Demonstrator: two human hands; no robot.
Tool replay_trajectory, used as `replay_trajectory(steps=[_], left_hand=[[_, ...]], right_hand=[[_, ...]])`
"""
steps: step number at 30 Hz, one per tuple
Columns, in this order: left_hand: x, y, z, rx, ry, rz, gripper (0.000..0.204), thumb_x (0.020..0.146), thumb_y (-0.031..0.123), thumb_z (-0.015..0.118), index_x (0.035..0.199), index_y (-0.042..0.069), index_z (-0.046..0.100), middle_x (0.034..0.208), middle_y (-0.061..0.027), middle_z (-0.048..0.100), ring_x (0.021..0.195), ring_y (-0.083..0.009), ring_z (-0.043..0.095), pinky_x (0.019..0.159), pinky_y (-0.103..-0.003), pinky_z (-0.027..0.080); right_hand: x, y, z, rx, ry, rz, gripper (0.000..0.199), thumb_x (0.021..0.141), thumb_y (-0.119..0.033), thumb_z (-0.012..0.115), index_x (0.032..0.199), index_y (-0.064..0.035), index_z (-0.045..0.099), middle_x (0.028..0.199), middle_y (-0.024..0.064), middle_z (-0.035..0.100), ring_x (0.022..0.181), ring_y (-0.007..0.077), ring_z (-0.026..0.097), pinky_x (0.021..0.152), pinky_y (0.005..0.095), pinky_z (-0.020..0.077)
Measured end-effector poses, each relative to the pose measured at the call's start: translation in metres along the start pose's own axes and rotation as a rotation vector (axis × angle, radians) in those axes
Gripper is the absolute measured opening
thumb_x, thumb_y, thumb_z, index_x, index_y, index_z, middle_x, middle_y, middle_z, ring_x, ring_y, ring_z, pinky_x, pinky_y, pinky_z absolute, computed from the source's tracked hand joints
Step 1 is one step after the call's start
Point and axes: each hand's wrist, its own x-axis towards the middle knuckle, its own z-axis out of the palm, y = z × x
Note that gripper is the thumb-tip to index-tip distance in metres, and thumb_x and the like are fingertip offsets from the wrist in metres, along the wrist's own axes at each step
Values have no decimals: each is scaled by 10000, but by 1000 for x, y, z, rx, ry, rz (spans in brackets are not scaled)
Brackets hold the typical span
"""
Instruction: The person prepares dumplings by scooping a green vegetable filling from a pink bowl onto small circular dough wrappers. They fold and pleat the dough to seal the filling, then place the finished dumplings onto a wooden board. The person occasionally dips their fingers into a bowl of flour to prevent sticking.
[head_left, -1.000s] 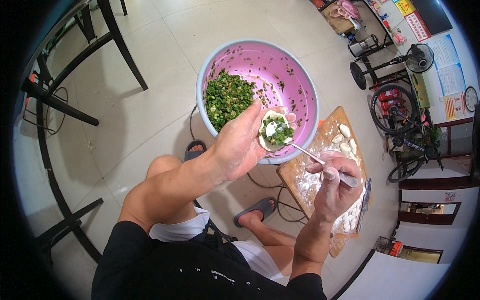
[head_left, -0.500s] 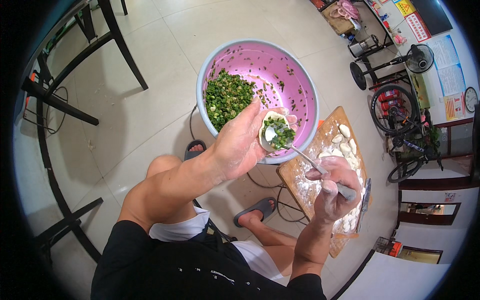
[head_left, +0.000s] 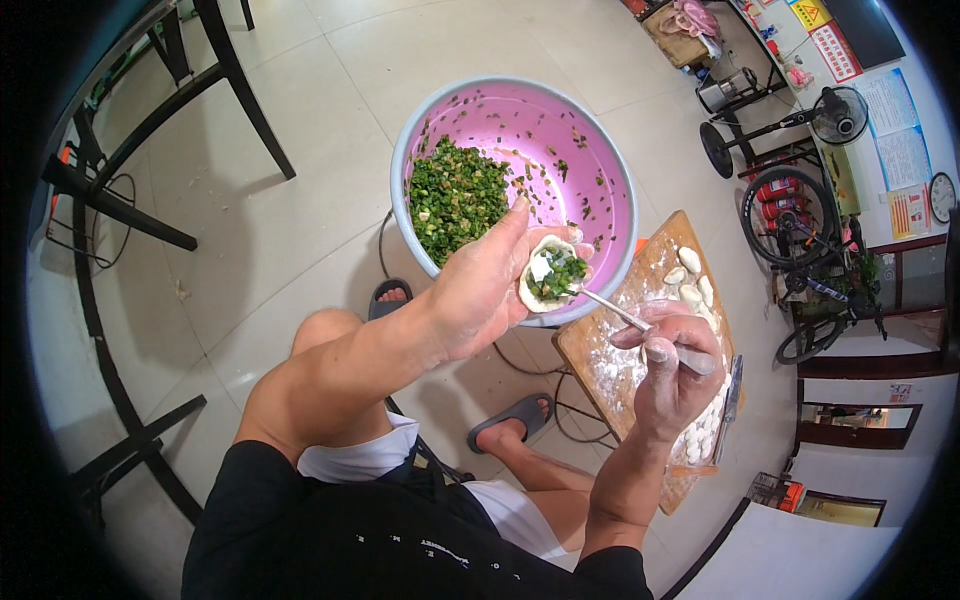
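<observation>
A round dough wrapper [head_left: 532, 300] lies in the cupped palm of my left hand [head_left: 485, 275], over the near rim of a pink basin [head_left: 548, 115]. Chopped green filling [head_left: 564, 272] sits on the wrapper. Flour-dusted, my right hand [head_left: 675, 365] grips a metal spoon [head_left: 615, 310] by its handle; the spoon's bowl rests in the filling on the wrapper. More chopped greens [head_left: 455, 195] are heaped at the basin's left side, with bits stuck to its wall. Several white dough pieces [head_left: 688, 260] lie on a floured wooden board [head_left: 600, 365], partly hidden behind my right hand.
A long metal blade [head_left: 732, 395] lies at the board's right edge. Cords [head_left: 570, 410] run over the floor beside my slippered foot [head_left: 510, 425]. Black chair legs [head_left: 245, 100] stand at left. A fan [head_left: 838, 117] and a bicycle [head_left: 787, 218] are at far right.
The spoon's bowl has tilted and pressed into the filling, which spreads over the wrapper. My right hand has shifted slightly; my left hand stays nearly still.
</observation>
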Motion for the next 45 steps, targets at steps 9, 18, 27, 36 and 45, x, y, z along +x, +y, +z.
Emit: replay_trajectory(steps=[9, 18, 27, 36, 45], left_hand=[[3, 0, -2, -61, -51, -33, 766, 1079, 523, 134, 1452, -106, 362, 1428, -209, 514, 1335, -296, 507, 1145, -452, 393], [0, 3, -2, -134, -75, -150, 781, 1064, 570, 154, 1435, -74, 394, 1385, -248, 542, 1301, -311, 542, 1109, -435, 437], [-1, 2, 1, -153, -80, -126, 752, 1068, 558, 170, 1427, -55, 417, 1394, -232, 536, 1288, -320, 545, 1091, -434, 446], [1, -4, 2, -278, 2, 147, 579, 1099, 457, 214, 1296, 2, 513, 1312, -159, 593, 1233, -264, 570, 1088, -426, 439], [1, -7, 3, -267, 7, 216, 552, 1104, 435, 213, 1311, 22, 515, 1344, -137, 575, 1285, -241, 532, 1086, -434, 429]], right_hand=[[4, -5, -6, 2, -4, 69, 201, 957, -161, 672, 908, 27, 619, 930, 188, 657, 737, 225, 693, 657, 323, 582], [14, 25, -33, 345, -103, 85, 200, 978, -181, 650, 949, 0, 573, 947, 203, 655, 701, 218, 674, 635, 337, 577], [12, 41, -35, 453, 29, 31, 241, 978, -228, 666, 958, 1, 592, 919, 179, 661, 715, 221, 665, 661, 337, 567], [-17, 14, 17, 506, 431, 90, 278, 983, -282, 657, 966, -6, 633, 856, 131, 669, 720, 185, 619, 713, 337, 534], [-22, 7, 36, 453, 447, 183, 231, 999, -206, 638, 1007, 25, 642, 920, 139, 685, 736, 206, 673, 724, 337, 572]])
